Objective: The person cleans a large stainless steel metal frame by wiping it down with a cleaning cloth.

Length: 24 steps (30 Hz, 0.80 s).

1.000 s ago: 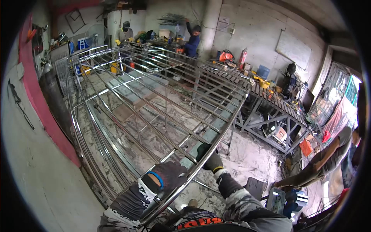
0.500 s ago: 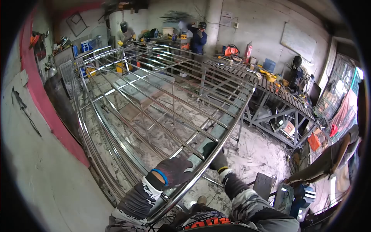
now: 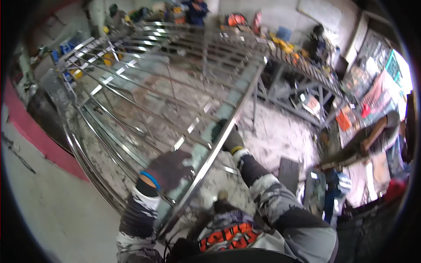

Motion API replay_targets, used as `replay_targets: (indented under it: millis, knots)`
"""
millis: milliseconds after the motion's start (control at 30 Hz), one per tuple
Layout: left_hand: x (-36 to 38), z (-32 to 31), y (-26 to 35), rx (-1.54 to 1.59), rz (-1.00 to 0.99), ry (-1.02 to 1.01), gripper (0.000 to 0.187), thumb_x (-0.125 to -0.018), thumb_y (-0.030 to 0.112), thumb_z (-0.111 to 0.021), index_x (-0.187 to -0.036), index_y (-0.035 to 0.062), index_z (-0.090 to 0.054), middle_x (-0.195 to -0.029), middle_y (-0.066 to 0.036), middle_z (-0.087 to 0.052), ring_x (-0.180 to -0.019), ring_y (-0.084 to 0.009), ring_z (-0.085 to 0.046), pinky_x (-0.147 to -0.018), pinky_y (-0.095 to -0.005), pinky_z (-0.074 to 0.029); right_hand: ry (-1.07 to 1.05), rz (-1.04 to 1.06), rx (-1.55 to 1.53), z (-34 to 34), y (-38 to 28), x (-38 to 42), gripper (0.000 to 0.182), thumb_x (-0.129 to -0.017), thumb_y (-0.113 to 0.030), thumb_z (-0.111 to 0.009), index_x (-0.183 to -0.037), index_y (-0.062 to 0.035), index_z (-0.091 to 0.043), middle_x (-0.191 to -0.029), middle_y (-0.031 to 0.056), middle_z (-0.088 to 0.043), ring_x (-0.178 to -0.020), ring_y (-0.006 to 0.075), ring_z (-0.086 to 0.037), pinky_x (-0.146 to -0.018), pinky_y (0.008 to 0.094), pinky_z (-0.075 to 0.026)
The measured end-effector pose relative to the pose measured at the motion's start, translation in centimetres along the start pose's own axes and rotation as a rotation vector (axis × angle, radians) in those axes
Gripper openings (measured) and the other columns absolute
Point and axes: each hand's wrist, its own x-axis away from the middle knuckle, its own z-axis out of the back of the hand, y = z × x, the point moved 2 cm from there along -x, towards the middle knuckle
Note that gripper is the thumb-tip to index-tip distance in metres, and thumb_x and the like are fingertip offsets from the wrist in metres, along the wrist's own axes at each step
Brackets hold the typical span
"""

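Note:
A large frame of shiny metal tubes (image 3: 164,117), with parallel crossbars, stretches away in front of me. My left hand (image 3: 170,170), in a dark glove with a blue cuff edge, lies at the inner side of the near rail (image 3: 199,177). Its fingers are blurred and curl down at that rail. Farther along, my right hand (image 3: 226,136) reaches the same rail from the outer side. That glove has a yellow cuff band, and its dark fingers show on the inner side, with the rail passing across the hand.
A slatted workbench (image 3: 302,74) with tools stands at the right. Two people, one in dark blue (image 3: 196,12), are at the back near a cluttered bench. More curved tubes (image 3: 83,153) lie at left, by the wall (image 3: 39,197). A dark board (image 3: 289,173) stands right of me.
My view has tilted down and turned right, so the frame, workbench and people appear higher and further left. Both hands stay at the near rail; the left glove is now more blurred.

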Motion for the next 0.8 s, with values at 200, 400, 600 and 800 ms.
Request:
replay_targets:
  millis: [200,400,600,800]
  knots:
    - [-1.2,4.5,1.5,0.436,0.497,0.048,0.038,-0.093,0.025,-0.066,-0.123,0.0028,-0.065,-0.120,-0.017,-0.065,-0.110,-0.0362,-0.065,-0.095,-0.0420,-0.052,-0.096,-0.191,0.125,-5.3,-13.4,21.1,0.056,-0.100,-0.029,-0.054,-0.151,-0.0169,-0.036,-0.112,0.0316,-0.067,-0.081,0.0549,-0.068,-0.073,0.0623,-0.055]
    - [-1.2,3.9,1.7,0.380,0.472,0.016,0.043,-0.093,0.028,-0.067,-0.127,0.0040,-0.063,-0.120,-0.019,-0.064,-0.114,-0.0374,-0.063,-0.098,-0.0436,-0.051,0.051,-0.046,0.074,-5.2,-9.3,18.0,0.064,-0.098,-0.036,-0.054,-0.154,-0.0149,-0.030,-0.082,0.0314,-0.069,-0.077,0.0515,-0.068,-0.070,0.0609,-0.053]
    - [0.7,3.8,0.9,0.385,0.536,0.149,0.041,-0.094,0.026,-0.065,-0.129,0.0041,-0.062,-0.128,-0.018,-0.064,-0.118,-0.0367,-0.062,-0.102,-0.0450,-0.048,-0.128,0.832,0.928,3.6,-6.1,-0.2,0.019,-0.083,-0.021,-0.064,-0.099,-0.0112,-0.061,-0.099,0.0146,-0.063,-0.098,0.0363,-0.062,-0.078,0.0475,-0.054]
    - [7.4,5.9,3.6,0.586,0.814,0.340,0.036,-0.096,0.013,-0.060,-0.131,0.0041,-0.062,-0.125,-0.013,-0.063,-0.105,-0.0231,-0.067,-0.091,-0.0366,-0.054,-0.091,0.836,0.959,1.8,-10.5,5.5,0.027,-0.085,-0.027,-0.065,-0.104,-0.0083,-0.064,-0.102,0.0129,-0.065,-0.103,0.0357,-0.061,-0.087,0.0453,-0.050]
